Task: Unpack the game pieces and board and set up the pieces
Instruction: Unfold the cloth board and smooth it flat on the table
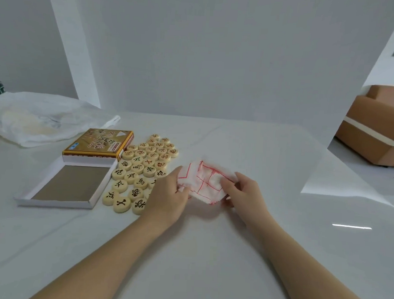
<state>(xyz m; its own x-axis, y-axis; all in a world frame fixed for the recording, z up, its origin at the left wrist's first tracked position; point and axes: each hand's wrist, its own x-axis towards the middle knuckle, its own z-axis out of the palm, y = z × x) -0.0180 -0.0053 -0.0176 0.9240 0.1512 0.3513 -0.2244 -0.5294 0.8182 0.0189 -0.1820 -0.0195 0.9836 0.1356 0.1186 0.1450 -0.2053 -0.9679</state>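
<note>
The folded board (203,183), a thin white sheet with red lines, sat on the desk (209,251) beside the round pieces (141,171), pinched at its edges by the left hand (167,197) and right hand (241,192); it looked soft, light and easy to tear, so corners seemed best to hold.

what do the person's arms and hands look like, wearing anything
Both arms are bare from the bottom edge of the picture up to the hands, with no sleeves in view. The left hand and the right hand wear no gloves, and no watch, bracelet or ring shows on either. The nails look short and unpainted, though the picture is slightly soft.
</note>
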